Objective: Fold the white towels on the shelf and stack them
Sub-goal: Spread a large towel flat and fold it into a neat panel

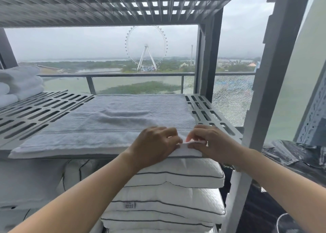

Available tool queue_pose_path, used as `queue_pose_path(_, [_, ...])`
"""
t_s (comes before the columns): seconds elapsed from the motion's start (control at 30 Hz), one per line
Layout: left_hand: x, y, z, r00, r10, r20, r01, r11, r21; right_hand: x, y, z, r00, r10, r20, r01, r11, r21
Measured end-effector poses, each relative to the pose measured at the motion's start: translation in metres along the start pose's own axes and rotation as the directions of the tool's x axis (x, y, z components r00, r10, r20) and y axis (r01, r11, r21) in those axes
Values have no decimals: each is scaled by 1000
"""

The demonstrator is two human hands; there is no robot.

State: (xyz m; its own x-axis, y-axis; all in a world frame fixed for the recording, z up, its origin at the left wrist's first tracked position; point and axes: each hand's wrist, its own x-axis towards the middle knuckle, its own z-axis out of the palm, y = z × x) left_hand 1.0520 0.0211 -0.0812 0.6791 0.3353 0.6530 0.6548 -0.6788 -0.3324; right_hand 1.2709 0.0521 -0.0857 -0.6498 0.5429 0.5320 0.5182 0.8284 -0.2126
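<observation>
Left hand: fingers curled, pinching the near edge of the white towel.
Right hand: just beside the left, also pinching that near edge, at its right corner.
White towel: spread flat on the slotted shelf, reaching away beyond both hands.
Folded towels: stacked far left of the hands.
Pillows: piled beneath the hands.

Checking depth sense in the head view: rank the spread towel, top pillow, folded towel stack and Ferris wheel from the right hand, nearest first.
1. Spread towel, pinched by the right hand at its near edge.
2. Top pillow, directly below.
3. Folded towel stack, far left on the shelf.
4. Ferris wheel, far outside.
</observation>
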Motion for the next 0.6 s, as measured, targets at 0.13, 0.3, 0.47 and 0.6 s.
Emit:
queue_pose_path(0.13, [-10, 3, 1, 998, -61, -35, 59, 997, -51, -12, -7, 10, 987, -32, -161, 27, 999, -30])
queue_pose_path(0.3, [-21, 4, 9, 989, 57, -138, -53, 998, 31, -27, -9, 27, 955, -70, -288, 46, 995, -88])
queue_pose_path(0.47, [-24, -2, 7, 990, 122, -72, -117, 990, 79, -32, -10, 31, 944, -5, -329, -21, 997, -75])
queue_pose_path(0.6, [-22, 2, 4, 997, 52, -60, -45, 992, 114, -29, -12, 27, 936, 89, -341, -89, 996, 16])
